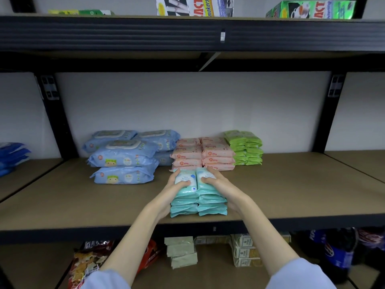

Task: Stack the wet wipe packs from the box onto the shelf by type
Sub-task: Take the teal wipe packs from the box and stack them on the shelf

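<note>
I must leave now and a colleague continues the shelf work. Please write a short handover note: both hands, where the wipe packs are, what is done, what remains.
Left hand: grips the left side of the teal packs.
Right hand: grips the right side of the same packs.
Teal packs: two columns side by side at the front edge of the middle shelf.
Done: blue packs, pink packs and green packs are stacked by type behind.
Left: square up the teal stack and let go. The box is out of view, so check it for more packs.

Green boxes (312, 9) on the top shelf, snack bags (89, 261), cartons (243, 251), cola bottles (335, 251) below.
</note>
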`<state>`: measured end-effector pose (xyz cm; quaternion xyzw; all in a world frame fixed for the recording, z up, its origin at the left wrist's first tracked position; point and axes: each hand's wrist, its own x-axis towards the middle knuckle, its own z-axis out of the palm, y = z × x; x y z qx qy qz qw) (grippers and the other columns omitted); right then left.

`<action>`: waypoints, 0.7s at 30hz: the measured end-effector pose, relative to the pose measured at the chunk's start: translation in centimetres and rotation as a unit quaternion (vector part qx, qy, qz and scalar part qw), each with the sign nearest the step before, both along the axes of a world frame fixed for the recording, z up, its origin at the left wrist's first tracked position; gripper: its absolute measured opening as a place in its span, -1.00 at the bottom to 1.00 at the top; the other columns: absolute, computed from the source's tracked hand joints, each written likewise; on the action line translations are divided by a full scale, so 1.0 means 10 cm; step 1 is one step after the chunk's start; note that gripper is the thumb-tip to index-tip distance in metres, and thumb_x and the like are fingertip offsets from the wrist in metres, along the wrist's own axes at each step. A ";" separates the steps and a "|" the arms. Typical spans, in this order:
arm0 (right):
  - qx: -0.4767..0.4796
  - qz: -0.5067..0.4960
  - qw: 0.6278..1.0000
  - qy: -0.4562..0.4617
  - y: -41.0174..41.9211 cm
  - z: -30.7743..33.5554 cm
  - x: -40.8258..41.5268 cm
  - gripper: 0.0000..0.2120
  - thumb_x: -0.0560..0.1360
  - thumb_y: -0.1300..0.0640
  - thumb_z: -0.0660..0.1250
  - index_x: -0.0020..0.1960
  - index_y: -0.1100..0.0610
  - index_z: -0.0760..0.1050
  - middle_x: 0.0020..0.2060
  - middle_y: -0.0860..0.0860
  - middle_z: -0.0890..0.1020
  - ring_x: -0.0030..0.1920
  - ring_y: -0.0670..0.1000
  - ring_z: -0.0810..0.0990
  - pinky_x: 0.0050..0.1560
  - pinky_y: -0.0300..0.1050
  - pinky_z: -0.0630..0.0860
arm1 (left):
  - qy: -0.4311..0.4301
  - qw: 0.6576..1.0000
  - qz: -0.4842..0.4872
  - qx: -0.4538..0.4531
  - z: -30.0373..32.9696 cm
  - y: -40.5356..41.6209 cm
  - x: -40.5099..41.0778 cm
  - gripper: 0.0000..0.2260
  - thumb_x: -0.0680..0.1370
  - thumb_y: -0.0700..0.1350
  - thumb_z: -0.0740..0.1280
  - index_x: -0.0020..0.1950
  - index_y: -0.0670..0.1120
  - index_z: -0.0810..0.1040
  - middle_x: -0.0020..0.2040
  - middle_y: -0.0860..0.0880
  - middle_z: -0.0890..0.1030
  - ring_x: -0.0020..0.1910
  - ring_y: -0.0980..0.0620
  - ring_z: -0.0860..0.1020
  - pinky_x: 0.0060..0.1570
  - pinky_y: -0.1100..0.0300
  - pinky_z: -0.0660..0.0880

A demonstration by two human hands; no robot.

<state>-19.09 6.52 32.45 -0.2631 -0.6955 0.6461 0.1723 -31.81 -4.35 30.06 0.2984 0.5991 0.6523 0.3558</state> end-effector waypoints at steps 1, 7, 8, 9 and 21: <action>-0.011 0.004 1.000 0.006 0.01 -0.01 0.01 -0.39 0.55 0.04 0.26 0.51 -0.08 0.07 0.37 0.06 0.38 0.14 0.05 0.56 -0.02 -0.15 0.55 | -0.006 1.000 -0.005 0.006 0.00 -0.01 0.00 -0.45 0.55 -0.06 0.29 0.47 0.13 0.12 0.39 -0.07 0.35 0.22 -0.07 0.49 0.22 -0.01 0.45; -0.017 -0.012 1.000 0.020 0.07 -0.06 0.08 -0.38 0.55 -0.14 0.18 0.52 -0.12 -0.01 0.52 -0.04 0.09 0.51 0.04 0.07 0.44 0.02 0.12 | -0.025 0.999 -0.004 0.034 -0.03 0.00 -0.09 -0.43 0.55 0.07 0.25 0.49 0.14 0.08 0.50 0.05 0.19 0.42 0.01 0.28 0.40 -0.05 0.27; -0.017 -0.008 1.000 0.017 0.08 -0.08 0.08 -0.38 0.55 -0.14 0.19 0.52 -0.13 -0.01 0.52 -0.04 0.08 0.51 0.03 0.07 0.44 0.03 0.11 | -0.013 1.000 -0.011 0.024 -0.05 0.00 -0.09 -0.43 0.54 0.08 0.26 0.49 0.16 0.09 0.50 0.05 0.20 0.42 0.01 0.29 0.40 -0.05 0.27; -0.019 -0.004 1.000 0.016 0.09 -0.10 0.07 -0.37 0.55 -0.14 0.19 0.52 -0.13 -0.02 0.52 -0.04 0.08 0.51 0.03 0.06 0.44 0.03 0.11 | -0.003 1.000 -0.020 0.016 -0.07 0.01 -0.09 -0.43 0.54 0.09 0.27 0.49 0.17 0.09 0.49 0.04 0.22 0.41 0.00 0.31 0.39 -0.06 0.28; 0.038 -0.033 0.996 0.068 -0.14 -0.11 0.28 -0.31 0.50 -0.18 0.26 0.52 0.03 0.10 0.49 -0.06 0.20 0.48 -0.03 0.17 0.44 -0.13 0.12 | 0.111 0.992 0.053 0.018 0.07 -0.19 0.17 -0.35 0.41 0.11 0.42 0.43 0.02 0.25 0.39 0.06 0.34 0.29 0.13 0.38 0.32 0.17 0.32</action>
